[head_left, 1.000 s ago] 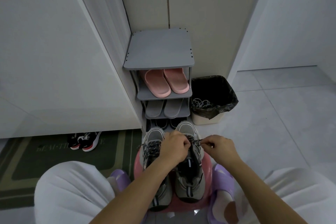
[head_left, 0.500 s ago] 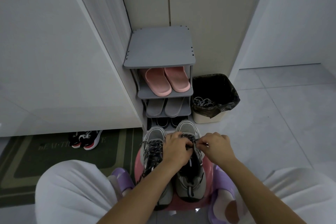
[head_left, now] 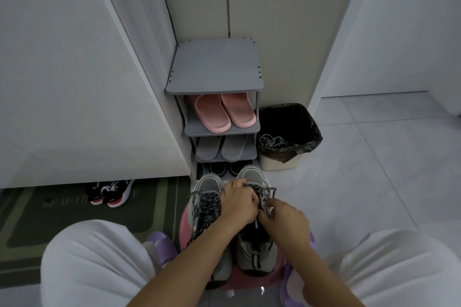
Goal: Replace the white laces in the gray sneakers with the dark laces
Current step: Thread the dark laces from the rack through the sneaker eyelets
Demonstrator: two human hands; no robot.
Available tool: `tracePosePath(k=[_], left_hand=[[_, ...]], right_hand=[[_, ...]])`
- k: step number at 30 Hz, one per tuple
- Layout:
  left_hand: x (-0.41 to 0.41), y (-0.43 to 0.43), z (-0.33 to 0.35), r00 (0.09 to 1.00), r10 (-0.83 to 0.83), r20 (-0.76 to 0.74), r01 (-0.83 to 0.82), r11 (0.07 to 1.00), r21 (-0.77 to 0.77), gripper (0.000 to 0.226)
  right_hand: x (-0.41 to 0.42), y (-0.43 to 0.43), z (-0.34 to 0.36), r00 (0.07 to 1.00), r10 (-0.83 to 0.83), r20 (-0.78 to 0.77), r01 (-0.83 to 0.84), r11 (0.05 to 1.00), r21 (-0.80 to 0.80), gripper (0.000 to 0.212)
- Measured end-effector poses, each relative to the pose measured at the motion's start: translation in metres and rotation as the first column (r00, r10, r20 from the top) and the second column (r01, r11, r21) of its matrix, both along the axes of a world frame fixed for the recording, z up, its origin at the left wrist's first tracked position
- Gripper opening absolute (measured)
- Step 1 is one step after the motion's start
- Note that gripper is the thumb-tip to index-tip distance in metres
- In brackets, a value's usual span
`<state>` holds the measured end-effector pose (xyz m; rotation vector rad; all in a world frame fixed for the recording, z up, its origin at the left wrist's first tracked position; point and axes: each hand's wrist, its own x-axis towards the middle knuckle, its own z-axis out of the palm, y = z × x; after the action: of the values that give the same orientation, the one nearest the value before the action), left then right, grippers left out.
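Two gray sneakers stand side by side on a pink stool (head_left: 184,228), toes pointing away from me. The left sneaker (head_left: 208,185) carries a dark speckled lace (head_left: 208,203) up its front. The right sneaker (head_left: 254,254) is partly covered by both hands. My left hand (head_left: 238,203) holds its upper lacing, fingers curled over the dark lace. My right hand (head_left: 284,219) pinches the dark lace (head_left: 268,193) close beside the left hand. White laces (head_left: 273,141) lie coiled in the bin.
A gray shoe rack (head_left: 214,67) stands just behind the stool with pink slippers (head_left: 224,113) and gray slippers (head_left: 224,148). A lined waste bin (head_left: 287,157) sits right of it. Black and red shoes (head_left: 111,193) rest on a green mat (head_left: 62,219). My knees flank the stool.
My right hand has moved left and nearer, closing against the left hand over the right sneaker's lacing. The left hand has stayed on the shoe.
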<state>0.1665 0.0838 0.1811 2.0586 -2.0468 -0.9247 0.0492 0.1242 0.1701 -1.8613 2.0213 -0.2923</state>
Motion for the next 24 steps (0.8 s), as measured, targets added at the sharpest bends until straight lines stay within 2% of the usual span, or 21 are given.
tracePosePath(k=[3,7,10,14,16,21,24], left_hand=[[0.005,0.000,0.003,0.998,-0.043,0.037,0.045,0.998,-0.037,0.018],[0.016,0.001,0.009,0.994,-0.056,0.095,0.065,0.993,-0.098,0.022],[0.030,0.004,0.014,0.999,0.018,0.037,-0.014,0.996,-0.090,0.015],[0.061,0.010,0.018,0.991,0.131,-0.003,-0.131,0.990,-0.045,0.019],[0.077,0.016,0.020,0.988,0.153,-0.010,-0.153,0.988,-0.011,0.017],[0.117,0.024,0.020,0.984,0.180,-0.005,-0.181,0.984,-0.004,0.023],[0.128,0.026,0.017,0.986,0.166,-0.014,-0.165,0.986,0.037,0.028]], right_hand=[[0.005,0.000,-0.002,0.981,-0.127,0.148,0.112,0.988,0.103,0.029],[0.008,0.004,-0.004,0.960,-0.191,0.205,0.166,0.977,0.135,0.026],[0.007,0.004,-0.003,0.936,-0.248,0.252,0.213,0.964,0.158,0.024],[0.007,0.004,-0.003,0.906,-0.297,0.301,0.245,0.949,0.198,0.030],[0.008,0.004,-0.001,0.899,-0.307,0.313,0.252,0.946,0.206,0.036],[0.009,0.002,0.001,0.876,-0.342,0.341,0.264,0.931,0.253,0.080],[0.010,0.001,0.003,0.863,-0.333,0.379,0.240,0.932,0.272,0.079]])
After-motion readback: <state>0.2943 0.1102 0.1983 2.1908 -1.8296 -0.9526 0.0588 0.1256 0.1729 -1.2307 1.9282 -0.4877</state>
